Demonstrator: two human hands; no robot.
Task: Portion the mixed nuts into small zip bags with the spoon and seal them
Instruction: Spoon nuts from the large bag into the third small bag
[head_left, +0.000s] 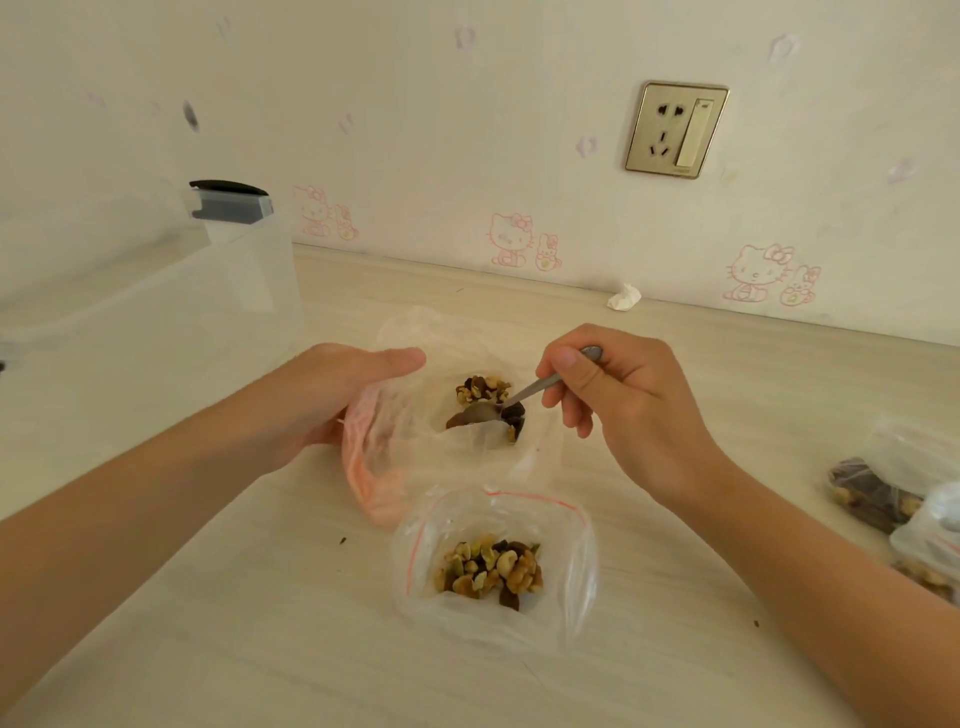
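Nearest the table's (208, 623) near edge: a small clear zip bag with a red seal line (571, 561), mouth gaping toward the far edge, unsealed, a heap of mixed nuts (491, 569) at its bottom. Just beyond it, around the table's middle: a large clear bag with a pinkish rim (374, 457), more of the nuts piled inside.

Dipped the slim metal spoon (530, 392) into that pile, bowl down among the darker pieces; load on it hard to judge. Gripped the handle in the right hand (623, 410), thumb pressed on top, fingers curled beneath. Held the large bag's mouth wide with the left hand (332, 395), thumb straight along the upper rim, fingers mostly hidden behind the film, seemingly curled round it.

Spoon's long axis slanted from the right hand down toward the left edge. Small bag's mouth straight toward the near edge from the bowl, close by, right hand the nearer. Probably mid-scoop, with a short draw toward the near edge to follow.

Toward the right edge: several filled clear bags (883, 493). By the left edge: a translucent plastic box (156, 322). At the far edge: a crumpled white tissue (625, 298).
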